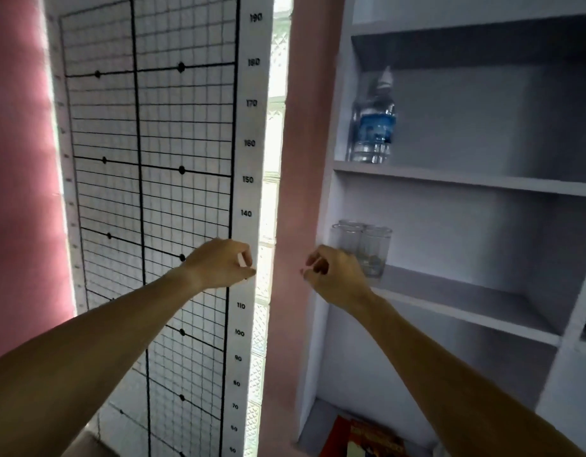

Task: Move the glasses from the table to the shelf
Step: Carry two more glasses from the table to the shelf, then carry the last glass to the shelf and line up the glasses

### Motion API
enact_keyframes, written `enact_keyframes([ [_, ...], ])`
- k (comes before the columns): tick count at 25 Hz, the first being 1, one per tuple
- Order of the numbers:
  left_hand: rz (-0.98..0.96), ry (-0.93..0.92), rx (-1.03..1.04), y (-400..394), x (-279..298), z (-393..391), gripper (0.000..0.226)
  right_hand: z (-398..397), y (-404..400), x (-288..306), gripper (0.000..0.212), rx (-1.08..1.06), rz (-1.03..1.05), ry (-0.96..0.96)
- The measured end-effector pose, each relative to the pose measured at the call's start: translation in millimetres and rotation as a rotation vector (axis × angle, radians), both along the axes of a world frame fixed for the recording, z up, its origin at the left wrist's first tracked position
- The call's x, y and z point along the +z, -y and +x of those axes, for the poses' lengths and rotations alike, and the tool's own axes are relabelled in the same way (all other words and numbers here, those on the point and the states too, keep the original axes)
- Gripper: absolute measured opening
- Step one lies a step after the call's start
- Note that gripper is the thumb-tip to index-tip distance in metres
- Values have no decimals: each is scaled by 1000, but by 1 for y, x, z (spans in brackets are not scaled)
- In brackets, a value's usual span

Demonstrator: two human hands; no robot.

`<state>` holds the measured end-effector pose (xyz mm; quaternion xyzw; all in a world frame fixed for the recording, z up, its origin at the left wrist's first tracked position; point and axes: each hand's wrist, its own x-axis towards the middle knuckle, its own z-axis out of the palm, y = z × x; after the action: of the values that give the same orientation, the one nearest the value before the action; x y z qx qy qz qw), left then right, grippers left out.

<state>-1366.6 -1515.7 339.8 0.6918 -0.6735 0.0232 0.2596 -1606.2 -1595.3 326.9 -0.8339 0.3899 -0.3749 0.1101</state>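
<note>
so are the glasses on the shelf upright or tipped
Upright: the glasses stand with open rims up at the left end of the shelf.

We see the shelf (463, 301) unit on the right and a grid chart (146, 159) on the left, a wall strip (301, 159) between them. The glasses (364, 245) stand together at the middle shelf's left end. A bottle (375, 123) stands on the shelf above them. Books (374, 438) lie below. Our left hand (219, 263) is before the chart, our right hand (334, 275) just before the glasses.

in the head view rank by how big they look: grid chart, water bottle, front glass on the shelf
1. grid chart, by far the largest
2. water bottle
3. front glass, smallest, partly hidden by the right hand
</note>
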Motion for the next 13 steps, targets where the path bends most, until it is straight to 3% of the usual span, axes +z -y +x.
enact_keyframes([
  [6,39,-62,244,-147,-11,129,16,161,-85,-4,13,342,99,-104],
  [13,100,-81,625,-388,-34,271,17,366,-274,-23,12,748,163,-143],
])
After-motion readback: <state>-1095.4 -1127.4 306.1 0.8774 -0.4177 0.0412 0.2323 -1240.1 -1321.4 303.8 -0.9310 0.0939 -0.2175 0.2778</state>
